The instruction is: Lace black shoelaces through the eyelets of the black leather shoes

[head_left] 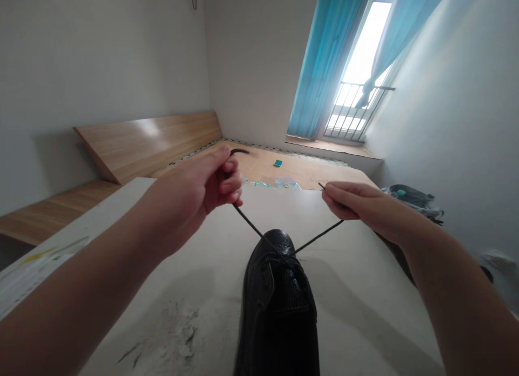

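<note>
A black leather shoe [279, 300] stands on the white board with its toe pointing away from me. Its black shoelace [253, 225] runs up from the front eyelets in a V, both sides stretched. My left hand [214, 181] is closed around one side of the lace, above and left of the toe, and a loose end sticks out past the thumb. On the other side, my right hand [351, 199] pinches the lace between thumb and fingers, with a short tip showing beyond them. Neither hand touches the shoe itself.
The white board [194, 289] has dark scuffs at its near left. Clear plastic items [52, 257] lie on the left edge. Beyond are a wooden surface with a small teal object [278, 163], a wooden panel [154, 143], blue curtains [324, 57] and a grey bag [413, 200].
</note>
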Action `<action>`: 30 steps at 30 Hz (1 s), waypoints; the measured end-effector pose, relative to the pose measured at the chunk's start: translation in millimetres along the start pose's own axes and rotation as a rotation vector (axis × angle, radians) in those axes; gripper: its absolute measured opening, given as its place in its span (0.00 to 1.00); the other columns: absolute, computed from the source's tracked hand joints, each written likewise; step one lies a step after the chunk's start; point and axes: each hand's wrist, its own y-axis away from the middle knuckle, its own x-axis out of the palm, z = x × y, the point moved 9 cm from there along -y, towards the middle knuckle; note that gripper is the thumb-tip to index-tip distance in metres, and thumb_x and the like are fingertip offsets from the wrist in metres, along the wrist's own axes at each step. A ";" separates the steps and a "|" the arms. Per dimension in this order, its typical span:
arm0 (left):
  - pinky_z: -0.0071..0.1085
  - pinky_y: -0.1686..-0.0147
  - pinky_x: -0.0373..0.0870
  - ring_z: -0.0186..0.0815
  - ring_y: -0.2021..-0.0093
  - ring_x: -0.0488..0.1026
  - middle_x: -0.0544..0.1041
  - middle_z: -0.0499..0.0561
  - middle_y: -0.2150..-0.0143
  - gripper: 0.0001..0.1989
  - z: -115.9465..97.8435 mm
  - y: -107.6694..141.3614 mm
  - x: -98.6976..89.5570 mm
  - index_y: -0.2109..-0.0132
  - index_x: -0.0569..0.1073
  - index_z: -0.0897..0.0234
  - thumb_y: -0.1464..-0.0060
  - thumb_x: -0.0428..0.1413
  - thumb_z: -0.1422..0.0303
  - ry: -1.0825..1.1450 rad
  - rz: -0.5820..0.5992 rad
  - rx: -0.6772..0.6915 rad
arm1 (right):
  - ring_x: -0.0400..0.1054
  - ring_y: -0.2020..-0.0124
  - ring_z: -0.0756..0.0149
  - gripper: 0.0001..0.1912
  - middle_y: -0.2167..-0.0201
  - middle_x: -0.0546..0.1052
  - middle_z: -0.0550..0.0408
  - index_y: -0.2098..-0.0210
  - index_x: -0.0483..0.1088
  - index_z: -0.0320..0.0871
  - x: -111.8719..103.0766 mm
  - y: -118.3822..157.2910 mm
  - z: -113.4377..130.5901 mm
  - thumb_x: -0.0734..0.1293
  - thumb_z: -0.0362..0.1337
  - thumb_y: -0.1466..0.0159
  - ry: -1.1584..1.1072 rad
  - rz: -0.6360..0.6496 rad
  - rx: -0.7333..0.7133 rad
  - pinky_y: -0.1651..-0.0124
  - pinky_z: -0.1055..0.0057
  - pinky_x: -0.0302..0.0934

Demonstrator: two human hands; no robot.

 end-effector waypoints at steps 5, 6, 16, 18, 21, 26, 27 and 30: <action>0.24 0.80 0.55 0.27 0.81 0.52 0.55 0.41 0.81 0.16 3.8 16.9 28.3 0.69 0.70 0.61 0.37 0.46 0.58 -0.469 0.333 -0.052 | 0.61 0.74 0.70 0.15 0.78 0.68 0.59 0.69 0.70 0.41 64.1 33.7 -11.6 0.59 0.43 0.32 0.242 0.712 0.176 0.65 0.70 0.58; 0.24 0.81 0.53 0.28 0.80 0.53 0.56 0.41 0.81 0.16 9.0 21.7 34.3 0.68 0.72 0.61 0.38 0.48 0.57 -0.599 0.389 -0.089 | 0.64 0.73 0.69 0.14 0.77 0.72 0.57 0.69 0.70 0.40 71.9 38.5 -13.1 0.59 0.40 0.33 0.276 0.765 0.204 0.63 0.70 0.60; 0.27 0.71 0.58 0.33 0.69 0.69 0.76 0.42 0.68 0.12 44.4 44.8 40.5 0.62 0.74 0.54 0.38 0.46 0.63 -1.090 0.660 -0.251 | 0.75 0.69 0.64 0.13 0.71 0.81 0.50 0.71 0.73 0.39 95.8 46.3 -17.7 0.58 0.32 0.37 0.445 0.808 0.205 0.66 0.70 0.63; 0.28 0.73 0.57 0.33 0.70 0.69 0.76 0.43 0.69 0.13 48.0 48.4 38.5 0.65 0.73 0.56 0.38 0.45 0.63 -1.140 0.688 -0.267 | 0.75 0.69 0.64 0.14 0.71 0.81 0.50 0.72 0.72 0.39 93.8 45.3 -17.1 0.57 0.32 0.36 0.431 0.797 0.213 0.65 0.70 0.64; 0.29 0.76 0.54 0.34 0.73 0.68 0.75 0.45 0.72 0.17 52.1 52.5 38.1 0.69 0.73 0.58 0.39 0.45 0.59 -1.198 0.715 -0.267 | 0.75 0.69 0.64 0.14 0.70 0.82 0.49 0.71 0.72 0.39 92.4 45.2 -16.5 0.57 0.34 0.35 0.413 0.791 0.243 0.66 0.71 0.63; 0.29 0.74 0.55 0.35 0.72 0.70 0.78 0.46 0.70 0.14 59.6 52.6 36.8 0.65 0.78 0.54 0.41 0.47 0.63 -1.225 0.713 -0.215 | 0.73 0.70 0.65 0.14 0.71 0.81 0.48 0.70 0.73 0.38 98.0 44.5 -13.3 0.58 0.33 0.35 0.377 0.803 0.232 0.68 0.72 0.61; 0.29 0.74 0.55 0.35 0.72 0.70 0.79 0.46 0.70 0.14 60.8 52.0 36.1 0.64 0.78 0.53 0.42 0.47 0.64 -1.237 0.708 -0.201 | 0.72 0.71 0.65 0.13 0.71 0.81 0.49 0.69 0.74 0.38 99.3 43.5 -13.3 0.58 0.33 0.36 0.370 0.802 0.230 0.69 0.72 0.61; 0.29 0.75 0.54 0.35 0.74 0.70 0.78 0.47 0.72 0.14 64.3 50.4 33.1 0.67 0.78 0.56 0.44 0.47 0.67 -1.310 0.692 -0.193 | 0.71 0.71 0.67 0.12 0.71 0.80 0.51 0.70 0.75 0.38 102.5 40.1 -16.8 0.60 0.32 0.38 0.346 0.804 0.233 0.68 0.73 0.60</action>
